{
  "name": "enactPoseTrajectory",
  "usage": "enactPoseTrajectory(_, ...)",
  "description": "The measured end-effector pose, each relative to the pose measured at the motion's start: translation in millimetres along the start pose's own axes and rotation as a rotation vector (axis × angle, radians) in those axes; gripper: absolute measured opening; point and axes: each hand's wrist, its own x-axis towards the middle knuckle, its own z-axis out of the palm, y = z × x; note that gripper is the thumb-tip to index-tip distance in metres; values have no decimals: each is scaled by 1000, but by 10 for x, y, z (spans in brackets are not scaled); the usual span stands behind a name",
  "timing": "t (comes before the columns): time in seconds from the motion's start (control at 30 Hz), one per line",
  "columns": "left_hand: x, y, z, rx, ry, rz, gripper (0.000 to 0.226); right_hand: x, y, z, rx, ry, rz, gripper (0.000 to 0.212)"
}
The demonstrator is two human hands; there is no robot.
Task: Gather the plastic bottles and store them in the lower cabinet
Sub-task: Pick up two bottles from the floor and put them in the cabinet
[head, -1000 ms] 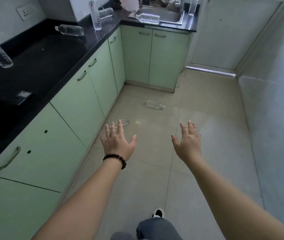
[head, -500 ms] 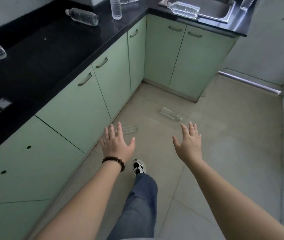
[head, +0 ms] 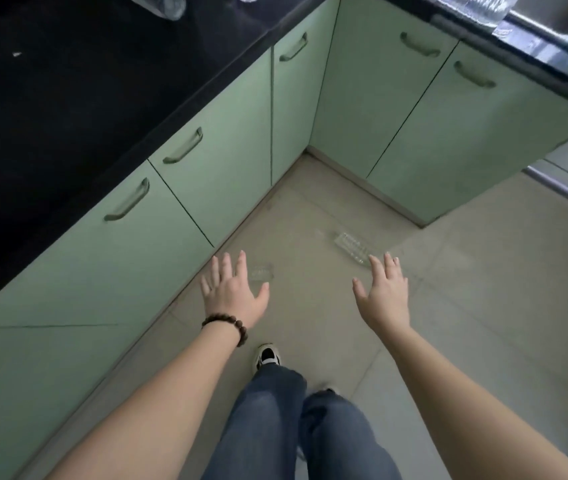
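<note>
far bottle: clear ribbed plastic bottle (head: 352,248) lies on its side on the beige tiled floor (head: 483,306), just beyond your right hand (head: 384,294).
near bottle: small clear plastic bottle (head: 261,273), half hidden behind your left hand (head: 232,294), near the pale green lower cabinets (head: 213,178).
handling: probably light, thin-walled, prone to rolling; grip around the ribbed middle.
fingers: both hands spread, holding nothing.
counter: more bottles at the black countertop's (head: 67,98) far edge.

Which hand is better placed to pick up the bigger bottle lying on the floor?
Right. The right hand is open with its fingers just short of the bottle; the left hand sits farther off, near the cabinet.
</note>
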Motion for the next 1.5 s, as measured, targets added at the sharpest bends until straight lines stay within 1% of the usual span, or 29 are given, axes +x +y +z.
enactPoseTrajectory(0.13, 456, 123, 385, 25, -25, -45, 80, 633, 246, 236, -16, -75, 16, 61)
enactPoseTrajectory(0.27, 1023, 146, 1142, 58, -59, -112, 80, 1433, 609, 830, -50, -142, -5, 62)
enactPoseTrajectory(0.37, 1502, 144, 1957, 41, -92, -176, 80, 2098, 973, 1501, -71, -165, -45, 62)
enactPoseTrajectory(0.43, 1749, 144, 2428, 29, -129, -183, 78, 2457, 1198, 1866, -86, -154, -72, 62)
enactPoseTrajectory(0.5, 2049, 122, 3081, 6, -159, -203, 77, 2859, 1497, 2406, -109, -146, -89, 63)
enactPoseTrajectory(0.6, 2543, 1, 3928, 11, -192, -233, 74, 3430, 1895, 3129, -195, -150, -105, 65)
enactPoseTrajectory(0.7, 3012, -208, 4561, 52, -191, -258, 77, 3933, 2239, 3642, -291, -172, -105, 70)
enactPoseTrajectory(0.87, 3615, -451, 5181, -2, -178, -291, 85, 4606, 2485, 4123, -327, -203, -86, 84)
enactPoseTrajectory(0.97, 3754, -573, 5387, 5, -197, -281, 85, 4810, 2567, 4303, -298, -236, -11, 96)
enactPoseTrajectory(1.03, 3771, -641, 5476, 16, -164, -256, 76, 4872, 2594, 4393, -279, -214, 43, 93)
enactPoseTrajectory(1.1, 3761, -683, 5533, 25, -115, -203, 63, 4885, 2583, 4456, -303, -156, 39, 79)
enactPoseTrajectory(1.13, 3756, -695, 5550, 49, -109, -160, 59, 4874, 2558, 4481, -320, -135, 9, 73)
enactPoseTrajectory(1.2, 3754, -677, 5567, 115, -164, -31, 57, 4827, 2484, 4533, -351, -126, -121, 67)
enactPoseTrajectory(1.27, 3750, -581, 5593, 185, -252, 137, 59, 4750, 2382, 4603, -399, -164, -326, 68)
enactPoseTrajectory(1.37, 3725, -330, 5647, 324, -284, 378, 54, 4613, 2173, 4700, -517, -255, -663, 73)
enactPoseTrajectory(1.43, 3710, -202, 5692, 377, -310, 508, 50, 4530, 2063, 4745, -615, -300, -872, 73)
enactPoseTrajectory(1.5, 3700, -143, 5718, 423, -343, 597, 55, 4467, 2028, 4750, -712, -341, -1028, 70)
